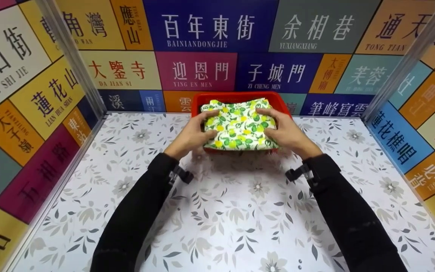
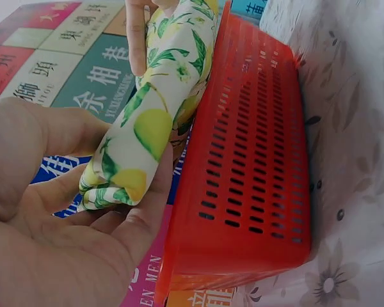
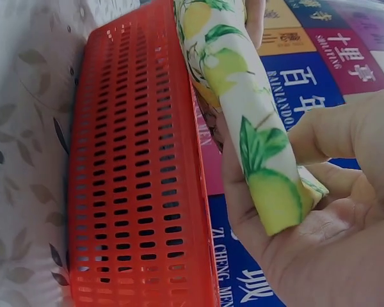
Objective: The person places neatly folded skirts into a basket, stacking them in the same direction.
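Note:
A folded cloth [image 1: 240,124] with a print of yellow lemons and green leaves on white lies between my two hands, over a red plastic basket [image 1: 283,104]. My left hand [image 1: 193,134] grips its left end, thumb on top and fingers underneath, as the left wrist view shows. At the opposite end my right hand [image 1: 289,132] holds the cloth in the same way. In both wrist views the folded edge of the cloth [image 2: 150,131] is just above the basket's rim. The cloth hides most of the basket's inside.
The basket's slotted side wall [image 3: 131,160] stands on a white tabletop [image 1: 240,211] with a grey flower pattern. Close behind the basket rises a wall of coloured panels [image 1: 210,26] with Chinese lettering. Similar panels [image 1: 32,166] bound the table on the left and right.

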